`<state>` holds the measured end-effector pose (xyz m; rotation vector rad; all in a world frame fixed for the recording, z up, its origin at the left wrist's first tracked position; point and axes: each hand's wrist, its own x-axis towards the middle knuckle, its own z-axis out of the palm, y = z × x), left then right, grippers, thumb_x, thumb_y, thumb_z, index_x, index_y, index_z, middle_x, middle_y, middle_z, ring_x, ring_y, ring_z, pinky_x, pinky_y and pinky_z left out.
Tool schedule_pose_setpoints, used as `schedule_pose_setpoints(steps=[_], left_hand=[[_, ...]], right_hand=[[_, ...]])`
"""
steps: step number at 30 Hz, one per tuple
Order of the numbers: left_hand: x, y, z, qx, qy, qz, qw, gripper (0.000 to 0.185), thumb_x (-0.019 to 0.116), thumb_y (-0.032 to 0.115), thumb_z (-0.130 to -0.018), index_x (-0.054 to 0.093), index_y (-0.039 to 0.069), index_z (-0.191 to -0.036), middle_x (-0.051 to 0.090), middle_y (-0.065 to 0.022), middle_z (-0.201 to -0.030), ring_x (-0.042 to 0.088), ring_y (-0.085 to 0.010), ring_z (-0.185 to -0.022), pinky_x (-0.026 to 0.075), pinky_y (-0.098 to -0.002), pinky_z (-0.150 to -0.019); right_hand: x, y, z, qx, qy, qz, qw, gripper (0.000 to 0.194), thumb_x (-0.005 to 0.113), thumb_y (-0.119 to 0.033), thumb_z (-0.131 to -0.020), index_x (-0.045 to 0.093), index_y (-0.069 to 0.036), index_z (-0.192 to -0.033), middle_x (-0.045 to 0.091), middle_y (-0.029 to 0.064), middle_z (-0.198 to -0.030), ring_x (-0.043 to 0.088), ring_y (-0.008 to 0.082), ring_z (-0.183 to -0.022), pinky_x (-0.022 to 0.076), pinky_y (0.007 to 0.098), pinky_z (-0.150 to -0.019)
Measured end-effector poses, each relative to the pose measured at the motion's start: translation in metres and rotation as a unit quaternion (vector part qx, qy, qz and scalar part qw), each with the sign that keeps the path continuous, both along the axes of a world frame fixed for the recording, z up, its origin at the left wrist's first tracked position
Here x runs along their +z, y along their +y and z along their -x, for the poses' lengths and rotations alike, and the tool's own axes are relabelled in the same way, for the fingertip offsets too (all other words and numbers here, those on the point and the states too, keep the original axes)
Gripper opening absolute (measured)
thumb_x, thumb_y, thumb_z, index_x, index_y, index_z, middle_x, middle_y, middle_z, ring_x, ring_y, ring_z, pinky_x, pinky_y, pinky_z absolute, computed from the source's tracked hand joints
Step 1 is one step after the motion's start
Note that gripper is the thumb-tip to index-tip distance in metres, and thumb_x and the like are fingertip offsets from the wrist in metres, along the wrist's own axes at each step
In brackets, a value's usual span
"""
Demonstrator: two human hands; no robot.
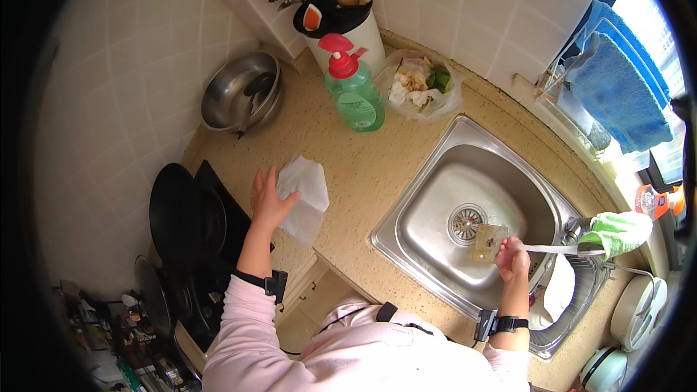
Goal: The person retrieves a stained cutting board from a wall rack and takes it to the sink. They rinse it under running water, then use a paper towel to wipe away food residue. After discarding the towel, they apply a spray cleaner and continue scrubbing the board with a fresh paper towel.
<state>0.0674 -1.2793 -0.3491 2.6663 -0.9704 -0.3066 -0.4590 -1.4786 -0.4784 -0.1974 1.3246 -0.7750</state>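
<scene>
My left hand (pixel 271 201) reaches over the counter with its fingers spread. Its thumb lies over the near-left side of a white sheet of paper towel (pixel 305 201), and whether it presses on it is unclear. Above the stainless steel sink (pixel 430 212), my right hand (pixel 513 259) grips the edge of a translucent yellowish rectangular piece (pixel 487 244) with a dark spot on it. A stream of water (pixel 547 249) from the faucet (pixel 592 249) runs onto this hand. Beside the piece is the drain strainer (pixel 466 224), with food bits in it.
A green soap pump bottle (pixel 356 100), a plastic bag of food scraps (pixel 418 84) and a metal bowl (pixel 239 92) stand behind. Black pans (pixel 177 218) lie at left. A green cloth (pixel 618 233) covers the faucet; a white dish (pixel 558 288) sits in the drain basket (pixel 577 305).
</scene>
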Motion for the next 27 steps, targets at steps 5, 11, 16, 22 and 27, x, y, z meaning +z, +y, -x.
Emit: schedule_pose_setpoints(steps=[5, 11, 16, 22, 27], left_hand=[[-0.041, 0.017, -0.006, -0.047, 0.028, -0.015, 0.998, 0.085, 0.074, 0.037, -0.077, 0.031, 0.015, -0.147, 0.02, -0.025, -0.152, 0.021, -0.0392, -0.141, 0.023, -0.0523, -0.11], [-0.1, 0.023, 0.001, -0.153, -0.058, 0.057, 0.985, 0.05, 0.071, 0.019, -0.078, 0.059, 0.014, -0.126, 0.05, -0.0202, -0.134, 0.045, -0.0379, -0.125, 0.038, -0.0463, -0.101], [-0.085, -0.006, 0.033, -0.147, -0.249, 0.093, 0.953, 0.015, 0.063, 0.014, -0.088, 0.061, 0.0, -0.093, 0.063, -0.0137, -0.092, 0.06, -0.0295, -0.087, 0.048, -0.0377, -0.076], [-0.06, -0.114, 0.189, -0.141, 0.368, 0.319, 0.862, 0.023, 0.058, 0.018, -0.095, 0.051, 0.0, -0.109, 0.06, -0.0084, -0.095, 0.057, -0.0161, -0.087, 0.047, -0.029, -0.078], [-0.107, -0.208, 0.328, -0.164, 0.521, 0.19, 0.816, 0.031, 0.064, 0.016, -0.09, 0.054, -0.003, -0.113, 0.061, -0.0103, -0.102, 0.057, -0.0153, -0.091, 0.047, -0.0293, -0.08]], right_hand=[[-0.019, 0.002, 0.023, 0.008, -0.052, 0.006, 0.999, 0.013, 0.062, -0.021, -0.088, 0.059, -0.011, -0.096, 0.061, 0.0024, -0.087, 0.057, 0.0154, -0.074, 0.0491, 0.0301, -0.061], [-0.03, -0.011, 0.038, 0.008, -0.14, 0.065, 0.988, 0.019, 0.061, -0.022, -0.091, 0.059, -0.008, -0.104, 0.064, 0.0083, -0.095, 0.061, 0.0205, -0.082, 0.0507, 0.0328, -0.065], [0.017, -0.02, 0.031, -0.03, -0.06, 0.094, 0.993, 0.025, 0.06, -0.018, -0.09, 0.057, -0.006, -0.112, 0.064, 0.0116, -0.101, 0.063, 0.022, -0.083, 0.0525, 0.0344, -0.067], [0.045, -0.017, 0.012, 0.045, 0.042, 0.124, 0.99, 0.033, 0.061, -0.028, -0.087, 0.057, -0.009, -0.114, 0.063, 0.0056, -0.103, 0.062, 0.0164, -0.088, 0.0507, 0.0326, -0.073], [0.058, 0.003, -0.014, 0.117, 0.101, 0.131, 0.979, 0.054, 0.058, -0.044, -0.091, 0.047, -0.013, -0.133, 0.057, 0.0068, -0.12, 0.053, 0.0233, -0.114, 0.0435, 0.0425, -0.093]])
